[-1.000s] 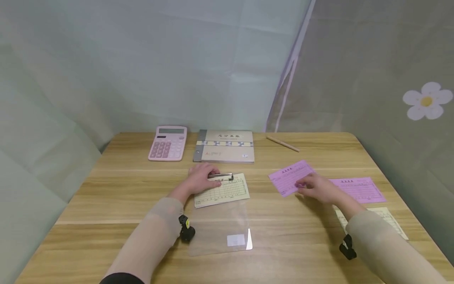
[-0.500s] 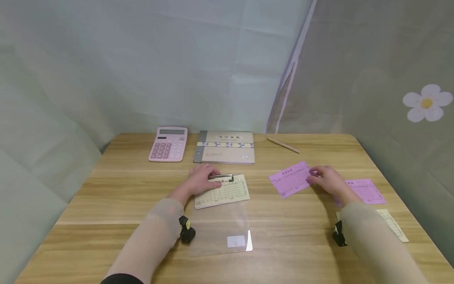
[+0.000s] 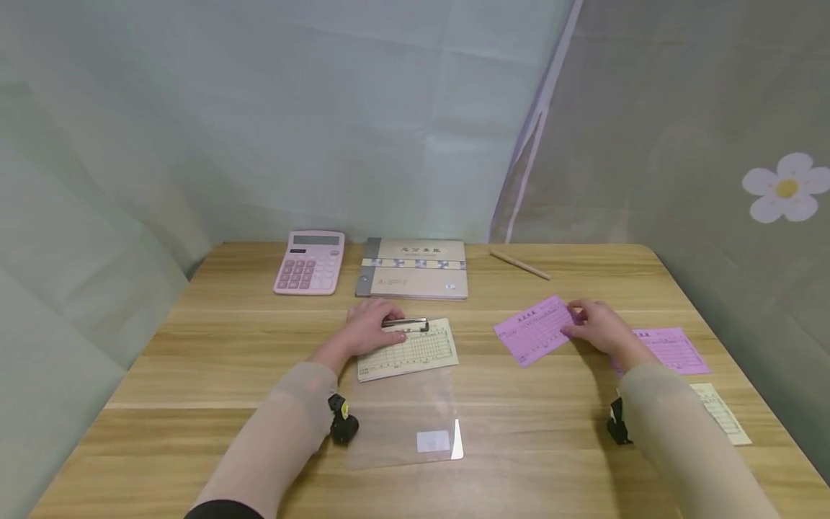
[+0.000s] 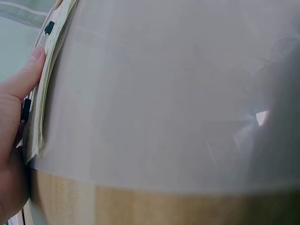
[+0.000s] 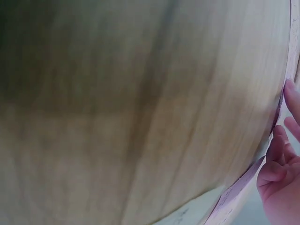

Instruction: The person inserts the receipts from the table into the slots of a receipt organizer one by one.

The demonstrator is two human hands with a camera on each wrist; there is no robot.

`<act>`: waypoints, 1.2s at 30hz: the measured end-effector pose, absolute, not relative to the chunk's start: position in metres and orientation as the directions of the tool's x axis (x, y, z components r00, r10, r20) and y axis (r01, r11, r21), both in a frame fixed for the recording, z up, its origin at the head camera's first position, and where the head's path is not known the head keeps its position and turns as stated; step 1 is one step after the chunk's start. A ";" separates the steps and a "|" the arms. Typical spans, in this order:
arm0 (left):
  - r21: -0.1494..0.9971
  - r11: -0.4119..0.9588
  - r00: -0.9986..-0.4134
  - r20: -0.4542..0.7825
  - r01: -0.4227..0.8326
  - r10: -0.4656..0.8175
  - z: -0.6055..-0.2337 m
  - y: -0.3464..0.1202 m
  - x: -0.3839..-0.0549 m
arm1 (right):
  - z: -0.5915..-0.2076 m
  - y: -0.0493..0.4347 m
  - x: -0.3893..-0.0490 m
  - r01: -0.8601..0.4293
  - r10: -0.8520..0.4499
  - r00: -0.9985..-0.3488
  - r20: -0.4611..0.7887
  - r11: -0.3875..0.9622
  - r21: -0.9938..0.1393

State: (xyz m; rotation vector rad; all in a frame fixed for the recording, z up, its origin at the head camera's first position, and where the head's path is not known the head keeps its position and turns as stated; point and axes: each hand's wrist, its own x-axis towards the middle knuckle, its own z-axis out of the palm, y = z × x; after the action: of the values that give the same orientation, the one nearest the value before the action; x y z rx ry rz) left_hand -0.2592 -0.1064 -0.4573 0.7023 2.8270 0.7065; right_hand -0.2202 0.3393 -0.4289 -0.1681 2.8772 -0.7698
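Note:
A clear clipboard [image 3: 395,418] with a metal clip [image 3: 407,324] lies in the middle of the table. Under the clip is a stack of pale yellow printed forms [image 3: 415,353]. My left hand [image 3: 371,329] grips the clipboard's top end, its thumb over the clip; the left wrist view shows the thumb [image 4: 33,70] between the clip's dark ends. To the right, a tilted purple printed slip [image 3: 533,330] lies at my right hand [image 3: 599,330], which pinches its right end between thumb and fingers. In the right wrist view the other fingers [image 5: 276,145] are curled beneath.
A second purple slip [image 3: 674,349] and a yellow form [image 3: 723,414] lie at the right, partly behind the right forearm. Along the back are a pink calculator [image 3: 310,263], an account book [image 3: 415,268] and a wooden stick [image 3: 520,264]. Curtains [image 3: 324,130] hang behind the table.
My right hand has shifted from the purple slip's lower right side to its right end, a little up and right. The left hand and clipboard stay in place.

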 end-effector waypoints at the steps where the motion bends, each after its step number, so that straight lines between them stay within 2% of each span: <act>1: 0.476 0.780 -0.880 -0.027 0.405 0.474 -0.457 -0.106 -0.259 | -0.429 0.339 -0.221 -0.057 -0.143 -0.981 -0.133 0.862 -0.503; 15: 0.485 0.776 -0.879 -0.030 0.403 0.475 -0.458 -0.107 -0.258 | -0.429 0.339 -0.223 -0.033 -0.132 -0.977 -0.165 0.865 -0.501; 36: 0.494 0.778 -0.883 -0.040 0.389 0.467 -0.454 -0.106 -0.257 | -0.429 0.325 -0.215 -0.038 -0.099 -0.993 -0.058 0.761 -0.647</act>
State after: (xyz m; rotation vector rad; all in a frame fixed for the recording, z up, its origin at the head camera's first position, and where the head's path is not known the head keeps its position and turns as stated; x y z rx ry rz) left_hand -0.2570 -0.1062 -0.4541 0.6816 2.8091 0.7282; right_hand -0.2147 0.3255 -0.4292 -0.1116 2.8642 -1.0495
